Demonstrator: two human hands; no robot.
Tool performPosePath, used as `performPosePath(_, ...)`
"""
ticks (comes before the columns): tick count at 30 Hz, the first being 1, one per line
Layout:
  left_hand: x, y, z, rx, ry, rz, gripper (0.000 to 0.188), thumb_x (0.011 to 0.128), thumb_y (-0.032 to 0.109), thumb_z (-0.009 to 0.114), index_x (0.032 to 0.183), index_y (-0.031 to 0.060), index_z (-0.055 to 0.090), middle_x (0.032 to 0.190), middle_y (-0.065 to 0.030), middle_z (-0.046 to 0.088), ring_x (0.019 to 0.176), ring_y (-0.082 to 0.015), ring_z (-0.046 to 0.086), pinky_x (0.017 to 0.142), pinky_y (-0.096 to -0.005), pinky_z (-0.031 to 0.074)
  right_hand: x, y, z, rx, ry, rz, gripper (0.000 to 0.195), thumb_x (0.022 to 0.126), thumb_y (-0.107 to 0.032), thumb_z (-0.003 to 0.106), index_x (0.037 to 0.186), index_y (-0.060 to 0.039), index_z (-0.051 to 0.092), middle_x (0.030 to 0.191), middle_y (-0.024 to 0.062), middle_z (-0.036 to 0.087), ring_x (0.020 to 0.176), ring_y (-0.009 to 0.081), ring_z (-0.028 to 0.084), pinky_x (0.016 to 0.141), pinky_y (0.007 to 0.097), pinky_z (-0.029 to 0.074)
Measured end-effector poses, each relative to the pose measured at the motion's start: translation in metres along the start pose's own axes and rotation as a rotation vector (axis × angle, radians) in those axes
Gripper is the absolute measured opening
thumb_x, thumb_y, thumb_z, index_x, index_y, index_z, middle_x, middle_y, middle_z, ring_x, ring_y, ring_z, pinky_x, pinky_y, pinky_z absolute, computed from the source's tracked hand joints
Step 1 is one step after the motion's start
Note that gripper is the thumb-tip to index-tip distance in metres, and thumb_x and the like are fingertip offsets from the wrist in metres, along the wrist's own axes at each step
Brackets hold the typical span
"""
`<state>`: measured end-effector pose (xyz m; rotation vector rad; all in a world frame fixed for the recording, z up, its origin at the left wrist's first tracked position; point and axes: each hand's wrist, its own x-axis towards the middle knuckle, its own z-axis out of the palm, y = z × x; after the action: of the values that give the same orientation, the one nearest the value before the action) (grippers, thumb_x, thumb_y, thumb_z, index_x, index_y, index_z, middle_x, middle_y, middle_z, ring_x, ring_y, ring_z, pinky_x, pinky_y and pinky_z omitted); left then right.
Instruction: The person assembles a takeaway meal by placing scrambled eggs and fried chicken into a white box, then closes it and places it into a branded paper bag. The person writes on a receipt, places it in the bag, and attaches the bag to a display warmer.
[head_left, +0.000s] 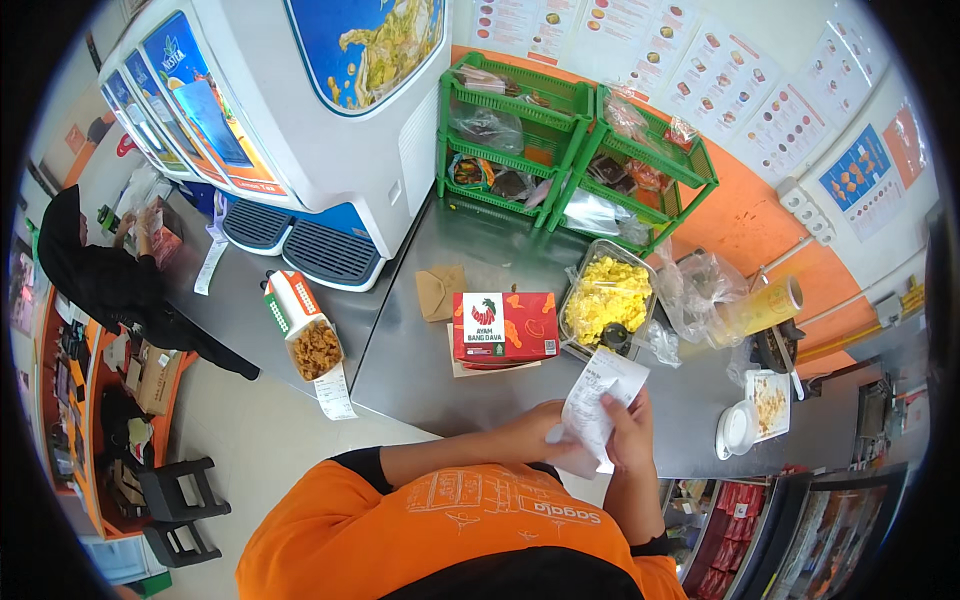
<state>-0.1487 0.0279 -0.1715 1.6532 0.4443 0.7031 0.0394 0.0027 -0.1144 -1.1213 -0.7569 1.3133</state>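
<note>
Both my hands hold printed paper receipts (600, 401) in front of my chest, above the front edge of the steel counter. My left hand (546, 435) grips them from the left side, partly hidden behind the paper. My right hand (630, 431) pinches them from the right, thumb on top. Just beyond, a red and white cardboard food box (506, 326) lies closed on the counter, with a small brown kraft box (440, 292) behind its left corner. Right of the red box stands a clear tub of yellow food (609, 296) with a dark round item at its near end.
A drink dispenser (352, 161) and green plastic racks (517, 124) stand behind. At left are an open box of fried food (316, 351) and another receipt (334, 394). A plastic cup (765, 306) and white tray (769, 405) lie right. A person in black (112, 277) works far left.
</note>
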Motion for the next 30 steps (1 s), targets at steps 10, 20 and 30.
performPosePath(10, -0.045, 0.038, -0.187, -0.024, 0.239, -0.468, 0.034, 0.096, 0.019, 0.072, 0.127, 0.0042, 0.066, 0.111, -0.0058, 0.071, 0.103, -0.0135, 0.064, 0.092, -0.0325, 0.052, 0.11, -0.012, 0.004, 0.257, 0.073, 0.054, 0.067, 0.094, -0.003, 0.07, 0.15, -0.0124, 0.037, 0.118, 0.0081, 0.067, 0.104, 0.0174, 0.066, 0.09, 0.0361, 0.057)
performPosePath(20, -0.052, -0.036, -0.119, 0.533, 1.222, -0.236, 0.05, 0.095, 0.012, 0.066, 0.142, 0.0098, 0.052, 0.156, -0.0299, 0.028, 0.146, -0.0453, 0.03, 0.12, -0.0491, 0.026, 0.136, 0.109, -0.002, 0.011, -0.09, 0.143, 0.06, 0.097, 0.008, 0.056, 0.151, -0.0152, 0.043, 0.121, 0.0074, 0.06, 0.107, 0.0153, 0.062, 0.086, 0.0298, 0.053)
performPosePath(30, -0.043, -0.063, -0.101, 0.339, 1.001, -0.454, 0.039, 0.106, 0.03, 0.054, 0.143, 0.0166, 0.05, 0.163, -0.0203, 0.024, 0.153, -0.0388, 0.023, 0.122, -0.0453, 0.025, 0.143, 0.11, -0.012, -0.133, -0.21, 0.376, 0.032, 0.108, -0.044, 0.051, 0.116, -0.0144, 0.056, 0.122, 0.0016, 0.059, 0.126, 0.0166, 0.05, 0.096, 0.055, 0.049)
